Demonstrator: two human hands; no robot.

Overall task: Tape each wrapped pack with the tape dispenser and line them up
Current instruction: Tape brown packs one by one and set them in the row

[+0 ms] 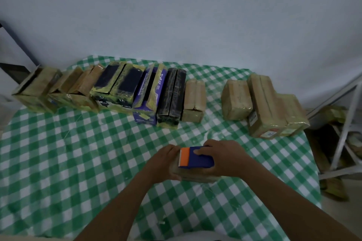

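Nearest the camera, a brown wrapped pack (pixel 195 178) lies flat on the checked table (pixel 78 162), and this is the one being worked on. The left hand (pixel 163 162) curls round its left end to steady it. The right hand (pixel 225 159) grips the blue and orange tape dispenser (pixel 197 157), fingers closed over its top, pressing it onto the pack's upper face. Its orange cutter end is close to the left hand, so a strip looks to be going across the top, though the tape itself is too faint to make out. Farther back, a long row of packs (pixel 117 88) stands side by side along the far edge – this part looks done. To its right, past a gap, three brown packs (pixel 270 107) sit bunched together, and I cannot tell whether they are taped. The task seems well advanced.
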